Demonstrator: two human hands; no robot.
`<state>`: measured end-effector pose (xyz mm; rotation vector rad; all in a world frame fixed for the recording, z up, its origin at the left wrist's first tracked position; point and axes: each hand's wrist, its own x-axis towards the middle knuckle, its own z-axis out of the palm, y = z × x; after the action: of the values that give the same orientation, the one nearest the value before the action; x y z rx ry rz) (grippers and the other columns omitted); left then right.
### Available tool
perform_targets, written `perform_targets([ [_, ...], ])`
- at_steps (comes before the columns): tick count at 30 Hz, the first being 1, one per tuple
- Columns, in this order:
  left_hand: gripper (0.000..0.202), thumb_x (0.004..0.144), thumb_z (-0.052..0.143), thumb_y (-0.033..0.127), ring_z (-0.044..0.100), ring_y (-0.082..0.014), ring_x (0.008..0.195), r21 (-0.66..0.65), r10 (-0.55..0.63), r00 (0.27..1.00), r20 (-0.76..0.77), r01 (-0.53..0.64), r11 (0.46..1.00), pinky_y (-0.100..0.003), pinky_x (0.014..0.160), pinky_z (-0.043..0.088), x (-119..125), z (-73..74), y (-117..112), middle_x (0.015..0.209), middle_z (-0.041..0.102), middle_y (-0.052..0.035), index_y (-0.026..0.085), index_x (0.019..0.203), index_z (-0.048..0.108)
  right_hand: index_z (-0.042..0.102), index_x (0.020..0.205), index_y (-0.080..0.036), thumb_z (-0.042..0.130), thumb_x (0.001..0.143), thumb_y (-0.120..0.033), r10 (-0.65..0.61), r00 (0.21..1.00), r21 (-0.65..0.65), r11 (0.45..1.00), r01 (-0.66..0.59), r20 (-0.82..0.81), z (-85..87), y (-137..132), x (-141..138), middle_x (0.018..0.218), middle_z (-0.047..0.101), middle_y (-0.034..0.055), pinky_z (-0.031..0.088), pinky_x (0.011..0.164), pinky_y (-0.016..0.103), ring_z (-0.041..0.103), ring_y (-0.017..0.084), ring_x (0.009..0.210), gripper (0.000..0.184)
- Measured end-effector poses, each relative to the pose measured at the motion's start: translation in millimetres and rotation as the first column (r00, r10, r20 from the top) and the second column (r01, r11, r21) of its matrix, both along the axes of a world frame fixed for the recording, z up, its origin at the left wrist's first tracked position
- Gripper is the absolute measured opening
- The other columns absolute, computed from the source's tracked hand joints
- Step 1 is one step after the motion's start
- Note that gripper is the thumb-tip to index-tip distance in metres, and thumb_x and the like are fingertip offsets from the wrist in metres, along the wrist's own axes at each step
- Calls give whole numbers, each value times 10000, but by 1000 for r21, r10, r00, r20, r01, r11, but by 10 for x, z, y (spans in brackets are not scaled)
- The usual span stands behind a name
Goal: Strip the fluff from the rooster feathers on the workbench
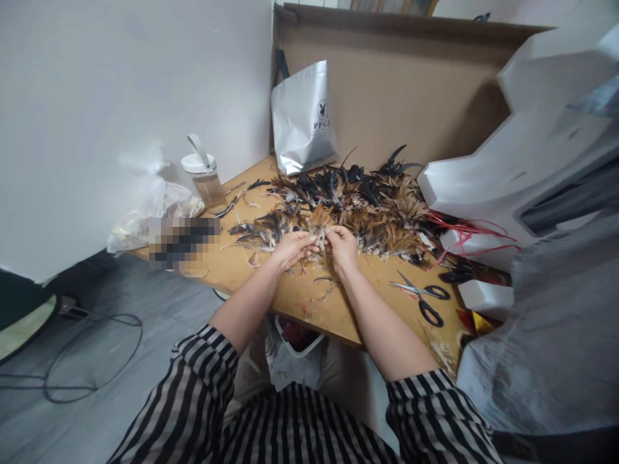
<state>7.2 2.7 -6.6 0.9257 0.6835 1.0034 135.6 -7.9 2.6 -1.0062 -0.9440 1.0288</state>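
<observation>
Works at a wooden table [300, 295], with a plastic bag [159, 198] just beside a lidded cup [209, 187] at left. Pinches, with the fingertips of the left hand [294, 249] together, a brown feather tuft [320, 219] at the table's middle, in front of a silver pouch [302, 122]. Grips the tuft's base also with the right hand [342, 247], with thumb and finger closed. Surrounded there by heaped dark and brown feathers [387, 222]. Flanked at right by scissors [420, 296] with blades spread, near the forearm, and by red strings [465, 241] farther right.
</observation>
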Motion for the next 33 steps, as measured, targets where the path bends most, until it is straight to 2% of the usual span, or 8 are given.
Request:
perform_targets([
  [6,172,644,670,207,585,-78,558,5,-4,998,-57,5,1000,-137,487,420,22,-10,-7,631,630,-62,78,729,594,532,679,-177,596,626,-316,-60,996,55,997,56,71,-32,25,-22,496,493,-61,314,423,181,416,63,431,162],
  [10,163,644,670,208,556,-65,509,-2,3,995,-99,-3,1000,-150,491,419,22,-11,-8,595,621,-54,81,707,588,532,704,-190,592,626,-335,-28,996,-1,1000,28,85,-15,8,-28,499,492,-60,321,424,187,417,70,433,175],
  [18,133,662,653,182,569,-67,552,-2,13,999,-45,-13,1000,-143,497,416,18,3,-1,640,630,-57,80,713,584,527,788,-181,668,541,-270,88,996,-8,996,-88,-8,23,-17,19,580,518,-61,371,481,184,469,61,490,298],
  [24,135,676,640,174,565,-55,542,-8,-9,1000,-25,9,1000,-128,482,410,25,0,-4,678,641,-70,68,752,604,510,799,-177,661,531,-248,62,996,-8,998,-63,-60,47,-38,57,615,530,-51,382,490,185,484,66,512,315],
  [33,141,649,664,169,568,-63,527,-42,-34,999,5,34,999,-116,452,413,19,-26,-4,615,613,-49,69,722,597,516,815,-181,612,582,-238,18,999,76,997,-20,33,50,-77,-13,659,522,-35,401,557,183,475,70,579,259],
])
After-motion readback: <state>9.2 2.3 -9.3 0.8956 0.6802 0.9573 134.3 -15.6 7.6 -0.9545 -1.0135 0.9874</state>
